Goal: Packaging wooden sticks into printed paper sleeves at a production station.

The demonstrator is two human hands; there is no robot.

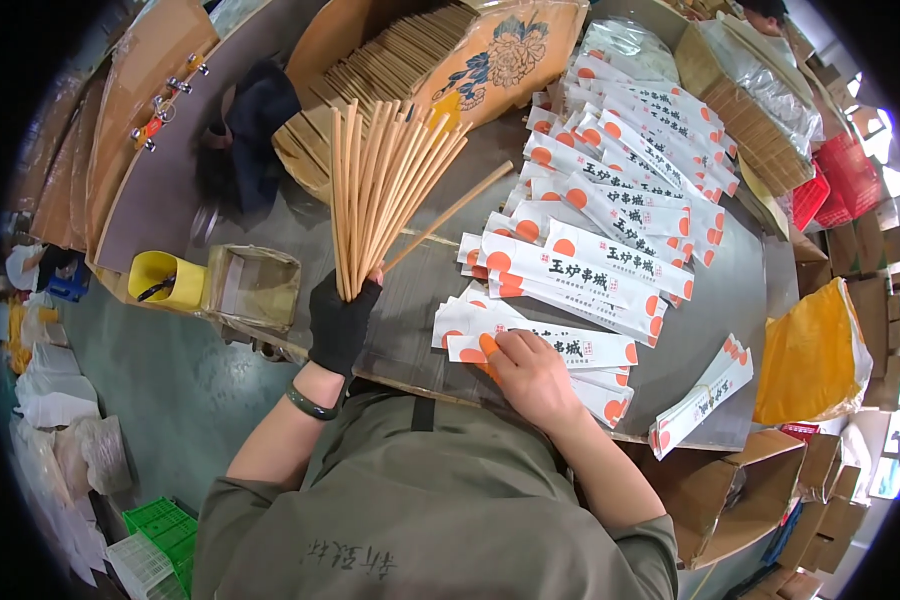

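Note:
My left hand, in a black fingerless glove, is closed round the lower ends of a fanned bundle of wooden chopsticks. One chopstick leans out to the right, apart from the rest. At the table's front edge, my right hand rests on the near pile of white paper chopstick sleeves with orange dots. Its fingers are bent against the top sleeve, and an orange finger cover shows on one fingertip. Beyond it, a large spread of more sleeves runs back across the table.
A banded bundle of sleeves lies at the right edge. Several chopsticks fill a flower-printed container at the back. On the left are a yellow holder, a clear box and dark cloth. Cardboard boxes stand lower right.

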